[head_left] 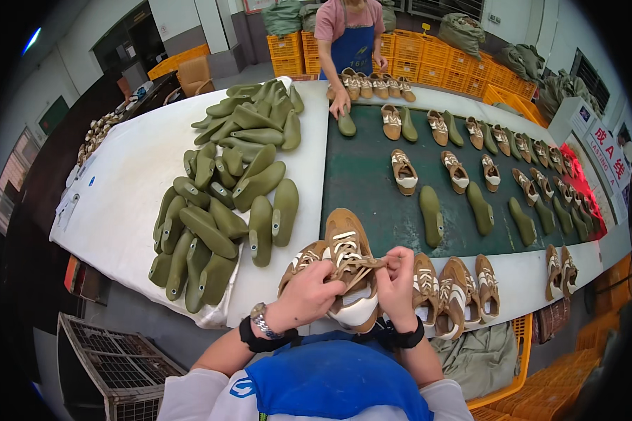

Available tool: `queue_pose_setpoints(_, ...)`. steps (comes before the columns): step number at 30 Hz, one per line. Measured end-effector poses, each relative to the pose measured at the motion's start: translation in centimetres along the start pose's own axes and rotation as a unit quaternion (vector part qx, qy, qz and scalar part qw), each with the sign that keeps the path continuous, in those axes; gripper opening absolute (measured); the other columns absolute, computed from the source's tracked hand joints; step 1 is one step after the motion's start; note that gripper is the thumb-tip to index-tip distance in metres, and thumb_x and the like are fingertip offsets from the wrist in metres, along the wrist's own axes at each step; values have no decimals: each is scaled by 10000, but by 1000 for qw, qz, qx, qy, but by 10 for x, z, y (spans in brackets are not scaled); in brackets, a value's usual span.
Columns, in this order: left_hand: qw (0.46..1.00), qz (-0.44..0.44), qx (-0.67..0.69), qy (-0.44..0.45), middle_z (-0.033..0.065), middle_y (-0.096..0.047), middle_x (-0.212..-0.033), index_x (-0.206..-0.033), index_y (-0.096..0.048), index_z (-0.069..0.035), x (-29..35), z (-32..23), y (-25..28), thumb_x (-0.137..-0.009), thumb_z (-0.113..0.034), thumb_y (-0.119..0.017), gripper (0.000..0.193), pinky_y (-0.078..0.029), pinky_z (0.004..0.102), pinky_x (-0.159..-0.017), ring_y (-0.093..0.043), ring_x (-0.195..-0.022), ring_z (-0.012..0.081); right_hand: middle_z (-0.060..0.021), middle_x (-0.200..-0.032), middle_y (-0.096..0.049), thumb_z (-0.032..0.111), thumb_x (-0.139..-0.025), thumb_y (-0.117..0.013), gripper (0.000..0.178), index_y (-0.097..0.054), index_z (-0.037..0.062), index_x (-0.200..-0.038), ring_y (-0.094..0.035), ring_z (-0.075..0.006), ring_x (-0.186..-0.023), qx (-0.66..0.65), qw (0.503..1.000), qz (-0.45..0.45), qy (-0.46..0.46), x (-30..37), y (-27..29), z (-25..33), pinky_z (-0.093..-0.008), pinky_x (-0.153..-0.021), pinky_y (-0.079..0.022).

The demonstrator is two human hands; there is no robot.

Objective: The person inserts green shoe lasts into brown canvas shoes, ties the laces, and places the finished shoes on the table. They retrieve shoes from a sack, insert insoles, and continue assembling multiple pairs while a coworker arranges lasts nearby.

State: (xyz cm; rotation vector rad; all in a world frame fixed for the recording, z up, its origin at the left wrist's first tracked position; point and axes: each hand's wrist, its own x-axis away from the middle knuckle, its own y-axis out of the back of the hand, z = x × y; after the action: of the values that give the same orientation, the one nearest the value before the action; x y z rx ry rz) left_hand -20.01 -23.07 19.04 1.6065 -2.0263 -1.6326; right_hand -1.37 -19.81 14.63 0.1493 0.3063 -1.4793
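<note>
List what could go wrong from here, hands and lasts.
Laces might tangle or slip: the right hand pinches them while the left hand works close by. The laced shoe could bump the neighbouring shoe tight against it. Green lasts overlap loosely; disturbing one may slide others.

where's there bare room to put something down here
The widest bare patch is the white tabletop left of the heaped green lasts. Another is the green surface between the last at the co-worker's hand and the held shoe. Crowded: that heap, the green surface's far right end, and just right of the right hand, where shoes sit close.
</note>
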Motion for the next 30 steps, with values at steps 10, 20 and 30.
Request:
queue_pose_setpoints(10,980,-166,-13,108,153,-557,-904,-1142,-526,-10,-7,32,-4,-757,45,-574,392,-479,390,-681,-564,-785,329,-89,-1003,-588,170,-758,-719,352,-611,71,-1079,-613,-190,-672,330,900,179,221,-10,-2,47,-289,-566,-512)
queue_pose_setpoints(20,980,-74,12,183,168,-581,-1035,-1199,-510,-20,1,70,-12,-793,-122,-676,451,-476,385,-831,-565,-958,337,-128,-906,-595,178,-761,-695,265,-576,82,-978,-624,-330,-795,415,870,260,61,-75,31,18,-390,-668,-516)
queue_pose_setpoints(30,915,-9,-154,372,265,-431,-1290,-1311,-407,-10,95,190,-9,-756,-185,-715,658,-422,448,-953,-474,-1126,435,-157,-938,-669,231,-677,-719,316,-625,86,-941,-637,-330,-912,483,809,327,-67,-228,25,-136,-406,-792,-498)
